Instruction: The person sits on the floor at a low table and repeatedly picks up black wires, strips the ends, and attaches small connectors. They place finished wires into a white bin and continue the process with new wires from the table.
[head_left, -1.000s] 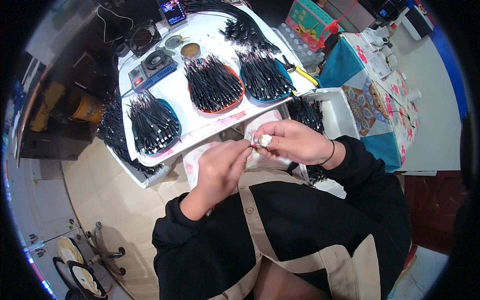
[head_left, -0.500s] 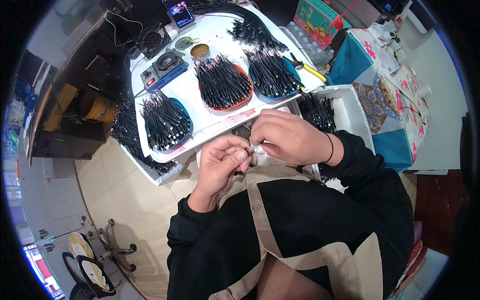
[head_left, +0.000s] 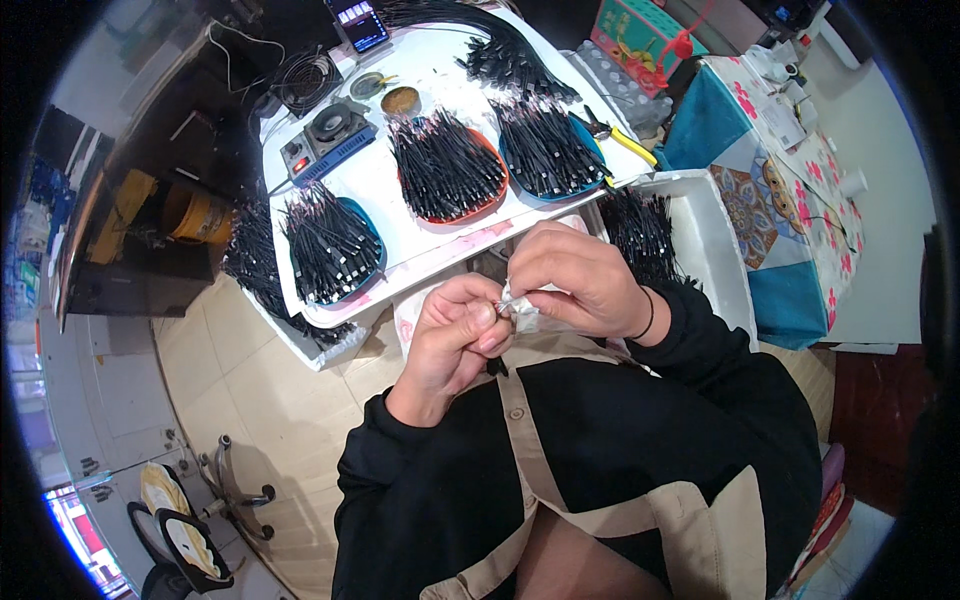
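So I'm standing by this counter [head_left: 438, 85], and the person has a short black cable [head_left: 497, 366] up in front of their shirt, off the near edge. Left hand [head_left: 455, 335]: thumb and fingertips pinched tight around its thin end, black part poking out below the palm. Right hand [head_left: 575, 280]: fingers bunched on a crumpled white scrap [head_left: 523, 306], right up against the wire tips. Can't make out the strands, too small.

My worry: if the right hand tugs or twists too hard, I reckon fine strands could fray or snap. A loose left pinch might let the cable spin or drop, maybe into the white box [head_left: 708, 240] of similar black cables [head_left: 638, 232] nearby. Good luck finding it!
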